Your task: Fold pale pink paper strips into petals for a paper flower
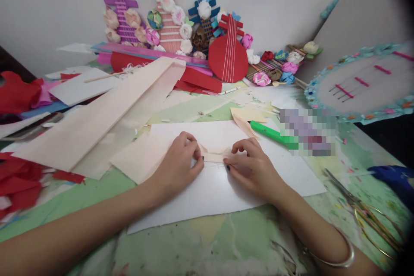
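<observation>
A narrow strip of cream crepe paper (214, 156) stretches between my two hands, above a white board (194, 200). My left hand (183, 157) pinches its left end between thumb and fingertips. At the other end, my right hand (254, 164) grips the strip with thumb and index finger, the other fingers curled. The strip's upper edge looks wavy. Left of my left hand lies a larger cream paper sheet (139, 159), partly on the board. A green glue stick or marker (268, 133) rests beyond my right hand, beside a small folded cream piece (242, 121).
Gold-handled scissors (359, 205) lie at the right. A long folded cream sheet (106, 116) and red paper scraps (19, 181) cover the left side. Against the wall stand paper-flowered instrument models, including a red lute shape (228, 58). A round flower-edged fan (362, 82) leans at right.
</observation>
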`<state>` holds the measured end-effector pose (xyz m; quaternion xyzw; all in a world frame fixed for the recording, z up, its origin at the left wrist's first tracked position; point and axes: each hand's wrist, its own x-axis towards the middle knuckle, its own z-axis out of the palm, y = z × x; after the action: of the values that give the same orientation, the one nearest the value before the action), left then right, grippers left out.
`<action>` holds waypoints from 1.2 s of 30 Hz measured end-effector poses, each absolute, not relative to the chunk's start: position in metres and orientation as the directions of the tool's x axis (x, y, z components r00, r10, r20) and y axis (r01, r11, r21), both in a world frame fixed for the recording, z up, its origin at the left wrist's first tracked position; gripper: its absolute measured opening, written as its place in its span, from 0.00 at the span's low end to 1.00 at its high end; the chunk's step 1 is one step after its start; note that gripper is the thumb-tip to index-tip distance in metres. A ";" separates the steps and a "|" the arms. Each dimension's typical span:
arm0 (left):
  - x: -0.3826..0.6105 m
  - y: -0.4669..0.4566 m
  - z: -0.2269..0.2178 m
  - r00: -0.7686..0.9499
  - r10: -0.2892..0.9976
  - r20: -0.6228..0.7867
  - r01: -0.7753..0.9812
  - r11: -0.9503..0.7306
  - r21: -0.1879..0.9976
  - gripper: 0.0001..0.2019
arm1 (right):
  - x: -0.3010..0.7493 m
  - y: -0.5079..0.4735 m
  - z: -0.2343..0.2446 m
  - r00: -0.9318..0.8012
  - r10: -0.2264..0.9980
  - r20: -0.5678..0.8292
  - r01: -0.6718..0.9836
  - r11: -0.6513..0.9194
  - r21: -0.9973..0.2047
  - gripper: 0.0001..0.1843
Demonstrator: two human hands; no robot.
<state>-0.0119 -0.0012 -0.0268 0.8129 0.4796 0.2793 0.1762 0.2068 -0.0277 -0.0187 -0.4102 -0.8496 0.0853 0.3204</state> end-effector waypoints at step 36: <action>-0.028 -0.010 -0.025 0.803 0.477 0.356 0.510 -0.860 0.001 0.15 | 0.203 -0.040 -0.013 -0.705 0.676 0.214 0.694 0.720 0.013 0.15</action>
<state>-0.0275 -0.0097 -0.0252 0.9484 0.2604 0.1749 -0.0473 0.2029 -0.0399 -0.0128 -0.3712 -0.9222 -0.0464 0.0976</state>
